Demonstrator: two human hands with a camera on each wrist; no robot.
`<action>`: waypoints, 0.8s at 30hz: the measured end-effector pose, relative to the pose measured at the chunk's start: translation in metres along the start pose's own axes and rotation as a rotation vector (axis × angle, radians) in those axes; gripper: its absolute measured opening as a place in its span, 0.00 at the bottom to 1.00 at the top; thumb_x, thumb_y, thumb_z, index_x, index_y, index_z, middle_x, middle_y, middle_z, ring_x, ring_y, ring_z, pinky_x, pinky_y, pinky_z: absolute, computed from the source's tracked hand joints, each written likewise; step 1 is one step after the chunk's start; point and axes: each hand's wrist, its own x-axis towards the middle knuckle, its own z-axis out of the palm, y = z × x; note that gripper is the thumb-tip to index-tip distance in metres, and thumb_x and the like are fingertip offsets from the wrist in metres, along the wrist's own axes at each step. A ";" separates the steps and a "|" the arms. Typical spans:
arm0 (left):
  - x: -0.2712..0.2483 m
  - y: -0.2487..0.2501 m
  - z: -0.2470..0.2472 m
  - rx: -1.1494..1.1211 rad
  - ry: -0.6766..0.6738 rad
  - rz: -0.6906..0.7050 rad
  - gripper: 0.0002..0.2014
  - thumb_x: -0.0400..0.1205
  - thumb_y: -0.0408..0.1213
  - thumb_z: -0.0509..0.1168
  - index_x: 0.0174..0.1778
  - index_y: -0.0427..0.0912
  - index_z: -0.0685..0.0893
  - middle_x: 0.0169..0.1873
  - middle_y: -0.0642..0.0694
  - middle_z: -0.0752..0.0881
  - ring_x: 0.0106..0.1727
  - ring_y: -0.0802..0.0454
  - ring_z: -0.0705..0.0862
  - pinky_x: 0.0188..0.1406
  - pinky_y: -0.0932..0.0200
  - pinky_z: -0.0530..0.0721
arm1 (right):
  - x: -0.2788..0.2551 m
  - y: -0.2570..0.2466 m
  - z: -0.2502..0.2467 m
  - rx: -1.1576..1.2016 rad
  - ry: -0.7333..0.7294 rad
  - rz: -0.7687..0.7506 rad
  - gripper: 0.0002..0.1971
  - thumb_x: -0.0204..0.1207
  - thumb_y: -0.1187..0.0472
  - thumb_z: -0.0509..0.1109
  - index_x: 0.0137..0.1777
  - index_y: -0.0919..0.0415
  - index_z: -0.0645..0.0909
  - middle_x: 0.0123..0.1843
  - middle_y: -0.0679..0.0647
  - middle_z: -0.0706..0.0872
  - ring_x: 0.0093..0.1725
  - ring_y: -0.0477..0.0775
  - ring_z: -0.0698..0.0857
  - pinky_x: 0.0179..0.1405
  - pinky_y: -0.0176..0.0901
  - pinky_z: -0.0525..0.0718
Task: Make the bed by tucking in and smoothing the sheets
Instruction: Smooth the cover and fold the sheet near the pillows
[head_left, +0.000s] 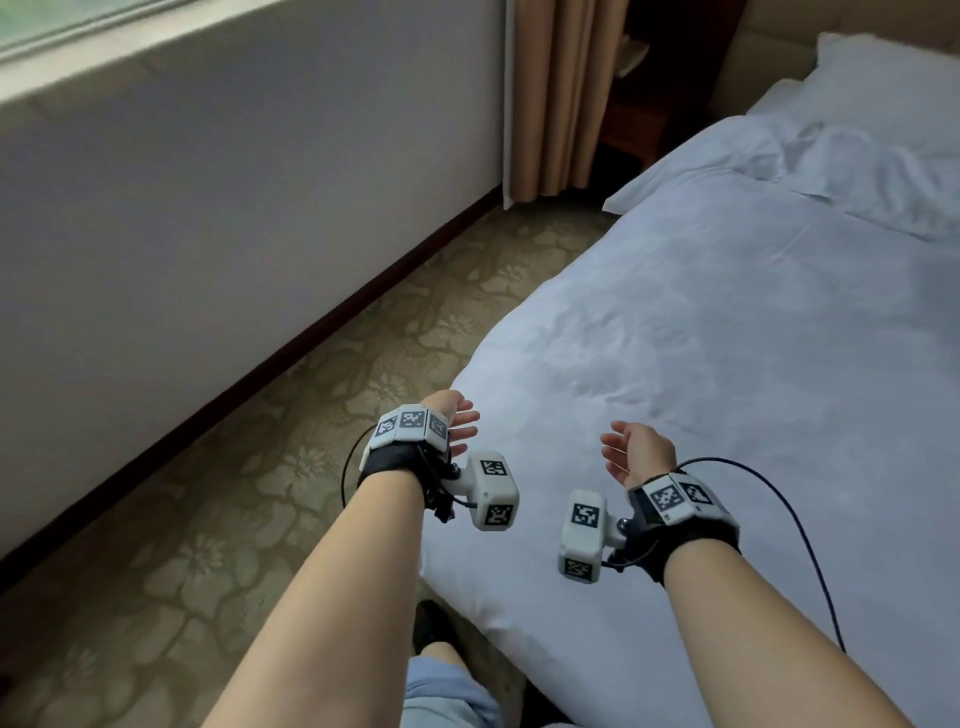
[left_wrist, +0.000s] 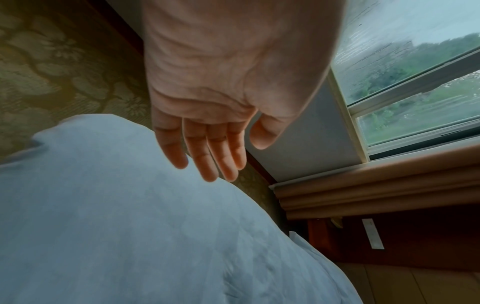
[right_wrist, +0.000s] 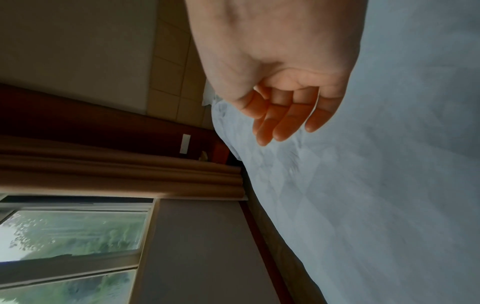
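A white quilted sheet (head_left: 701, 364) covers the bed, fairly flat near me and rumpled toward the head, where a white pillow (head_left: 883, 78) lies. My left hand (head_left: 460, 423) hovers at the sheet's left edge near the foot corner, fingers relaxed and holding nothing; in the left wrist view its fingers (left_wrist: 207, 156) hang just over the sheet (left_wrist: 116, 216). My right hand (head_left: 621, 449) floats above the sheet to the right, palm turned inward, empty; its fingers (right_wrist: 280, 121) are loosely bent above the cloth (right_wrist: 376, 195).
Patterned carpet (head_left: 260, 493) runs between the bed and a white wall (head_left: 234, 208) under a window (left_wrist: 415, 92). Beige curtains (head_left: 561, 93) hang at the far corner beside a dark wooden nightstand (head_left: 639, 119). My knee (head_left: 447, 691) is next to the bed corner.
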 end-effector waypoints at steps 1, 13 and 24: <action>0.000 0.004 -0.003 -0.001 -0.001 0.009 0.12 0.85 0.35 0.51 0.43 0.43 0.78 0.37 0.51 0.83 0.38 0.54 0.81 0.51 0.55 0.74 | -0.003 0.002 0.004 0.006 -0.001 0.011 0.12 0.77 0.67 0.56 0.37 0.57 0.78 0.33 0.53 0.82 0.30 0.49 0.78 0.31 0.38 0.73; 0.046 0.066 -0.129 0.017 -0.207 0.051 0.17 0.80 0.30 0.47 0.25 0.50 0.62 0.26 0.54 0.66 0.25 0.56 0.61 0.26 0.61 0.55 | -0.034 0.028 0.143 0.038 0.113 0.035 0.12 0.79 0.66 0.55 0.36 0.58 0.76 0.33 0.53 0.81 0.30 0.49 0.77 0.31 0.38 0.71; 0.097 0.126 -0.371 0.106 -0.065 -0.017 0.19 0.83 0.31 0.44 0.24 0.48 0.59 0.12 0.53 0.64 0.11 0.58 0.57 0.22 0.63 0.52 | -0.094 0.074 0.362 0.095 0.096 0.112 0.10 0.79 0.66 0.55 0.52 0.61 0.78 0.33 0.53 0.80 0.30 0.49 0.76 0.31 0.38 0.71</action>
